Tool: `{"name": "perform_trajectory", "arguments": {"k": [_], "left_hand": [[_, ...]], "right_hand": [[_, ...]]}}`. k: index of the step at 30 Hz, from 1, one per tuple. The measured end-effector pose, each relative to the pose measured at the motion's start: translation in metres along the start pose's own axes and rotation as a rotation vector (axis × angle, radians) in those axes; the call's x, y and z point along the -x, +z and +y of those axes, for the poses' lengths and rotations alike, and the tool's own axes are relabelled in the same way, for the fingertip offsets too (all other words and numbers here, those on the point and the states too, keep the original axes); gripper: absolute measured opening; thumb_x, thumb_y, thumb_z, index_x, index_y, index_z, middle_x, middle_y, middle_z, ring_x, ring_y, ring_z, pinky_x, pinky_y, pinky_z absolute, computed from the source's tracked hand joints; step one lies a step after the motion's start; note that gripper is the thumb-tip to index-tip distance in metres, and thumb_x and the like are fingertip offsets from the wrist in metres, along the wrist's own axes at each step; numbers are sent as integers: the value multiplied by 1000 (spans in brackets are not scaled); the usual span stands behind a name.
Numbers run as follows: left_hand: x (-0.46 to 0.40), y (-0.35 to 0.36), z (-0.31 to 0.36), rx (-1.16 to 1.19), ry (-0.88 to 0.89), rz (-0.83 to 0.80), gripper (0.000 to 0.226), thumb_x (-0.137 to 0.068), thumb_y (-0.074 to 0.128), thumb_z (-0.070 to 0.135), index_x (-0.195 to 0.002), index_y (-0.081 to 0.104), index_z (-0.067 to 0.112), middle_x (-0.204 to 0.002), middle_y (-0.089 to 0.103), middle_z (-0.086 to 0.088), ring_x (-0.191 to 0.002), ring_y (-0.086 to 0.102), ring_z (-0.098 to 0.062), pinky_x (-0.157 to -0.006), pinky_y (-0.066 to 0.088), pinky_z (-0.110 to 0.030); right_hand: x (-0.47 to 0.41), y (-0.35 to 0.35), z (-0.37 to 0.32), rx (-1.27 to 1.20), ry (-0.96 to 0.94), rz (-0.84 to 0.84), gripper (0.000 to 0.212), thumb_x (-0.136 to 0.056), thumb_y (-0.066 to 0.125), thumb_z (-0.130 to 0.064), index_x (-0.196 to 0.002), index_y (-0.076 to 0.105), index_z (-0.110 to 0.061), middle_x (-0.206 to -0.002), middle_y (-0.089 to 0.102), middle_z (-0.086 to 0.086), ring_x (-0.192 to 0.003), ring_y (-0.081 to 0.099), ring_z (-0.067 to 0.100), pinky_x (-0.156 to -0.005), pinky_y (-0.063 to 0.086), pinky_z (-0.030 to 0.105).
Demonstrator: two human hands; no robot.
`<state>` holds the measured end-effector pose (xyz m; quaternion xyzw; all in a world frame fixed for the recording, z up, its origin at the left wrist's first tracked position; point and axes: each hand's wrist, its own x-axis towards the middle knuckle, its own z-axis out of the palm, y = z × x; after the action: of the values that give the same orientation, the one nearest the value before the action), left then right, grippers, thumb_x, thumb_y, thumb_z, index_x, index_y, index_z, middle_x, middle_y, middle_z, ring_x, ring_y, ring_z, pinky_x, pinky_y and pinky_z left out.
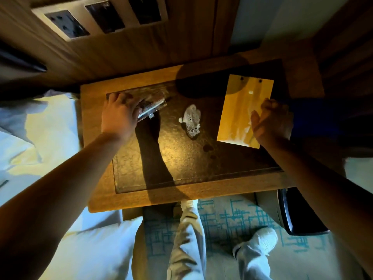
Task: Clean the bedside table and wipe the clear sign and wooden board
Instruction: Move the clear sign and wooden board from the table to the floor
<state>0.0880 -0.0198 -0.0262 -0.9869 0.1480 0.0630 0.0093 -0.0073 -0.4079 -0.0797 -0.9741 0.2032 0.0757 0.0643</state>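
White bedding point(60, 126) lay at the far left beside the bench point(96, 150), a wooden-framed top with a dark textured inset. The left hand point(119, 114) reached over the bench's back-left part, fingers curled round the clear sign point(151, 108), which it held tilted just above or on the surface; contact with the top could not be told. A blob of white foam point(192, 120) sat on the inset near the middle, between the two hands, with a couple of small dark wet spots point(207, 148) just in front of it. The wooden board point(240, 110) lay flat on the bench's right side, two small dark holes near its far edge, pale streaks across it. The right hand point(272, 122) rested on the board's right edge, fingers curled; whether it held a cloth or anything else could not be told. Above, socket plates point(66, 23) sat in the wood wall panel. Below, patterned carpet point(232, 223) and the person's legs showed.
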Motion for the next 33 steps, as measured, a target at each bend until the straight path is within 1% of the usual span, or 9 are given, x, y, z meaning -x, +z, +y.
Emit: {"name": "perform_trajectory", "arguments": {"k": [3, 7, 10, 13, 16, 19, 26, 30, 33], "left_hand": [[-3, -4, 2, 32, 2, 5, 36, -99, 57, 23, -134, 64, 19, -129, 65, -18, -118, 51, -43, -91, 44, -47], [-5, -9, 4, 53, 2, -16, 33, -100, 58, 22, -131, 66, 16, -132, 65, -17, -121, 52, -41, -91, 46, -46], [-2, -12, 6, 73, -20, -12, 32, -100, 58, 21, -131, 65, 15, -129, 66, -19, -122, 53, -40, -87, 49, -45], [-1, -13, 8, 90, -30, 1, 32, -100, 59, 19, -130, 66, 13, -126, 67, -21, -120, 55, -41, -85, 50, -45], [1, -12, 6, 79, -24, -3, 31, -99, 59, 22, -127, 67, 12, -123, 69, -19, -119, 55, -41, -84, 49, -44], [4, -12, 2, 94, -41, 3, 31, -100, 58, 24, -127, 67, 13, -122, 70, -17, -118, 56, -39, -82, 50, -43], [16, -26, 6, 174, -31, 19, 32, -100, 58, 28, -128, 66, 14, -123, 70, -16, -113, 62, -36, -81, 53, -43], [27, -33, 19, 252, -63, 23, 34, -101, 56, 31, -130, 64, 15, -117, 71, -16, -98, 70, -33, -74, 58, -41], [37, -36, 38, 316, -135, 8, 33, -100, 59, 28, -129, 66, 15, -114, 73, -17, -96, 70, -35, -72, 53, -37]], "right_hand": [[-1, 0, -1, -109, 27, 33, 37, -98, 51, -34, -122, 59, -7, -128, 61, 19, -116, 53, 42, -92, 43, 49], [-5, -2, -3, -249, 81, -25, 38, -96, 59, -28, -131, 57, -14, -145, 52, 10, -129, 50, 35, -94, 45, 46], [-8, -8, -6, -324, 171, -72, 52, -96, 64, -24, -144, 46, -16, -154, 44, 7, -132, 51, 33, -90, 47, 41], [-17, -12, -6, -377, 253, -113, 72, -93, 69, -24, -153, 32, -12, -153, 44, 14, -135, 50, 36, -97, 47, 42], [-23, -15, -5, -383, 266, -143, 73, -91, 72, -26, -150, 36, -6, -149, 47, 19, -134, 49, 39, -99, 46, 42], [-25, -20, -6, -399, 239, -126, 63, -90, 73, -26, -142, 46, -4, -145, 48, 20, -127, 52, 38, -93, 46, 39], [-16, -23, -7, -649, 259, -98, 53, -83, 76, -23, -130, 54, -14, -134, 60, 11, -116, 60, 33, -81, 41, 30], [-2, -24, -9, -708, 290, -166, 50, -91, 68, -23, -134, 45, -25, -111, 71, 8, -101, 66, 30, -74, 41, 30], [9, -33, -10, -799, 294, -205, 48, -94, 66, -19, -136, 45, -28, -96, 69, 1, -96, 67, 26, -83, 54, 40]]}}
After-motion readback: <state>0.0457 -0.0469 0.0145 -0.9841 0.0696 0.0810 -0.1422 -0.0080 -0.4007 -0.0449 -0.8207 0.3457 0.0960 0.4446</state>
